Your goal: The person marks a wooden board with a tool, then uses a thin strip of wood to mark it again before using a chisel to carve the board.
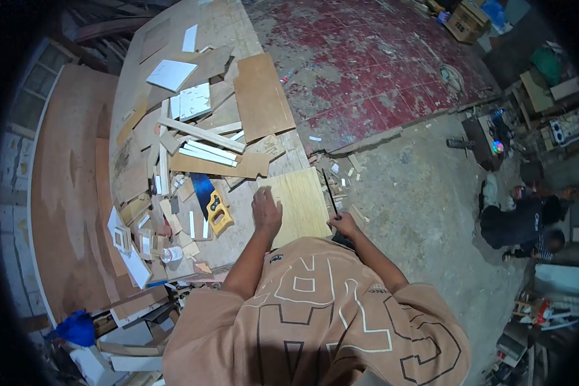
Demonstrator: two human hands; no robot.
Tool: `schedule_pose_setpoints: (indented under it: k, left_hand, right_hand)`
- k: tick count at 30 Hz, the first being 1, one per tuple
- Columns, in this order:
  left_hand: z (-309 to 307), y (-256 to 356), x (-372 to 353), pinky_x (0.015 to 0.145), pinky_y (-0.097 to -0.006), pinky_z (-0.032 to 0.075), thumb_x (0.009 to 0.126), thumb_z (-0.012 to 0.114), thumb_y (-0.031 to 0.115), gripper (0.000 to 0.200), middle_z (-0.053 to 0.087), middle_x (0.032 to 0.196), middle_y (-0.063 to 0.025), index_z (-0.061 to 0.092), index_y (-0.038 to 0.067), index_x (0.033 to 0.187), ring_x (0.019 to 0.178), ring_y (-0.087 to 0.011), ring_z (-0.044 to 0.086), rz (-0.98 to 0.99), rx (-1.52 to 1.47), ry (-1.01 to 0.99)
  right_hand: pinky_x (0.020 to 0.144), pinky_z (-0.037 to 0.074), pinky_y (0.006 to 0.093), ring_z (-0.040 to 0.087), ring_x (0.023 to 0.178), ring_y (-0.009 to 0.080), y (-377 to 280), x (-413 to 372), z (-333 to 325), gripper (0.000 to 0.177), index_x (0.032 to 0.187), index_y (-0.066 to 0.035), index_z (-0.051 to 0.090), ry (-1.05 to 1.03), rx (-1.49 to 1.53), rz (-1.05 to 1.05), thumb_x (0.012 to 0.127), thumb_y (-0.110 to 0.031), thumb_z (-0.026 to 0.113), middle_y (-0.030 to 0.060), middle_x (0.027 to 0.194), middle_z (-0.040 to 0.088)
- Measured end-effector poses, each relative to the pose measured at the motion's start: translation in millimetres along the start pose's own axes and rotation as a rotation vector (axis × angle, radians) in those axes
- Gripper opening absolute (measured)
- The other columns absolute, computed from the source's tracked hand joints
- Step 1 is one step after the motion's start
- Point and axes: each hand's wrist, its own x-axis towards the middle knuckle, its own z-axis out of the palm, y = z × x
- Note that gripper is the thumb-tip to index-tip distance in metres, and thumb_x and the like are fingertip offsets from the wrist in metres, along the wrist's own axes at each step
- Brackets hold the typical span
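My left hand lies on the left side of a pale, wood-grained board, fingers spread out. The board rests at the right edge of the workbench, close in front of my body. My right hand is closed around the near end of a long, thin, dark tool, seen edge-on just beyond the board's right edge; its kind cannot be made out. To the left of my left hand, a handsaw with a yellow handle and blue blade lies on the bench.
Wood strips, a brown panel and white offcuts clutter the workbench. A small bottle stands near its front. Scraps lie on the concrete floor. Another person is at the far right.
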Motion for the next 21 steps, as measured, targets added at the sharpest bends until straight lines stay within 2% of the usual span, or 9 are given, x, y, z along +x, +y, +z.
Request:
schedule_pose_setpoints:
  k: [2, 3, 7, 10, 12, 14, 16, 18, 21]
  left_hand:
    - [10, 7, 22, 0.107, -0.0488, 0.029, 0.082, 0.064, 0.016, 0.056, 0.041, 0.132, -0.023, 0.041, -0.002, 0.13, 0.127, -0.039, 0.037, 0.106, -0.031, -0.038]
    - [15, 10, 29, 0.111, -0.0506, 0.025, 0.084, 0.062, 0.017, 0.056, 0.039, 0.135, -0.025, 0.039, -0.002, 0.131, 0.131, -0.0405, 0.033, 0.199, -0.05, -0.059]
    - [47, 16, 53, 0.114, -0.0544, 0.015, 0.088, 0.059, 0.025, 0.061, 0.032, 0.143, -0.0258, 0.035, -0.001, 0.138, 0.137, -0.0406, 0.026, 0.338, 0.013, -0.105]
    - [70, 14, 65, 0.113, -0.0563, 0.016, 0.091, 0.056, 0.034, 0.062, 0.032, 0.145, -0.0225, 0.036, 0.001, 0.139, 0.138, -0.0385, 0.026, 0.401, 0.076, -0.125]
    - [78, 7, 66, 0.113, -0.0573, 0.016, 0.091, 0.056, 0.035, 0.062, 0.034, 0.144, -0.0212, 0.036, 0.002, 0.139, 0.137, -0.0377, 0.027, 0.427, 0.097, -0.129]
    - [85, 4, 69, 0.112, -0.0583, 0.017, 0.091, 0.055, 0.037, 0.062, 0.035, 0.144, -0.0199, 0.036, 0.003, 0.14, 0.137, -0.037, 0.028, 0.447, 0.121, -0.13]
    - [89, 4, 67, 0.111, -0.0594, 0.018, 0.091, 0.055, 0.037, 0.061, 0.038, 0.142, -0.0184, 0.037, 0.005, 0.14, 0.134, -0.0354, 0.032, 0.428, 0.129, -0.082]
    - [93, 4, 67, 0.111, -0.0593, 0.018, 0.091, 0.055, 0.037, 0.061, 0.039, 0.141, -0.0178, 0.037, 0.005, 0.139, 0.133, -0.0351, 0.033, 0.425, 0.143, -0.077]
    - [97, 4, 68, 0.11, -0.0587, 0.019, 0.091, 0.055, 0.037, 0.059, 0.04, 0.139, -0.0168, 0.039, 0.006, 0.138, 0.132, -0.0345, 0.035, 0.411, 0.159, -0.036]
  right_hand:
    - [0.051, 0.043, 0.0297, 0.054, 0.055, 0.0125, -2, -10, 1, 0.028, 0.091, -0.005, 0.066, -0.022, 0.076, 0.178, 0.074, -0.026, 0.075, 0.0029, 0.068, 0.061]
    - [0.05, 0.043, 0.0287, 0.054, 0.055, 0.0116, 6, -10, 5, 0.028, 0.092, -0.004, 0.065, -0.016, 0.179, 0.158, 0.073, -0.023, 0.075, 0.003, 0.068, 0.061]
    - [0.049, 0.042, 0.0281, 0.054, 0.055, 0.0112, 8, -15, 5, 0.025, 0.092, -0.004, 0.066, 0.047, 0.198, 0.179, 0.074, -0.018, 0.075, 0.0028, 0.066, 0.061]
    - [0.047, 0.041, 0.028, 0.053, 0.053, 0.0112, 1, -23, 3, 0.023, 0.091, -0.005, 0.066, 0.052, 0.223, 0.152, 0.074, -0.017, 0.075, 0.0029, 0.066, 0.06]
    - [0.045, 0.04, 0.0284, 0.052, 0.051, 0.0112, -4, -27, 1, 0.023, 0.092, -0.004, 0.066, 0.038, 0.218, 0.243, 0.074, -0.016, 0.074, 0.0038, 0.065, 0.06]
    - [0.057, 0.046, 0.028, 0.057, 0.061, 0.0119, -9, -28, 1, 0.023, 0.093, -0.003, 0.066, -0.013, 0.229, 0.286, 0.075, -0.013, 0.075, 0.0032, 0.075, 0.064]
    - [0.057, 0.046, 0.0286, 0.057, 0.06, 0.0126, 1, -24, 4, 0.021, 0.09, -0.003, 0.065, 0.01, 0.239, 0.311, 0.075, -0.014, 0.075, 0.0034, 0.074, 0.064]
    - [0.054, 0.045, 0.0285, 0.056, 0.058, 0.0122, 10, -18, 6, 0.021, 0.09, -0.003, 0.064, 0.022, 0.193, 0.205, 0.076, -0.015, 0.074, 0.0031, 0.072, 0.063]
    - [0.049, 0.041, 0.028, 0.054, 0.057, 0.011, -13, -23, 0, 0.018, 0.09, -0.004, 0.064, 0.029, 0.184, 0.254, 0.078, -0.015, 0.072, 0.0023, 0.071, 0.061]
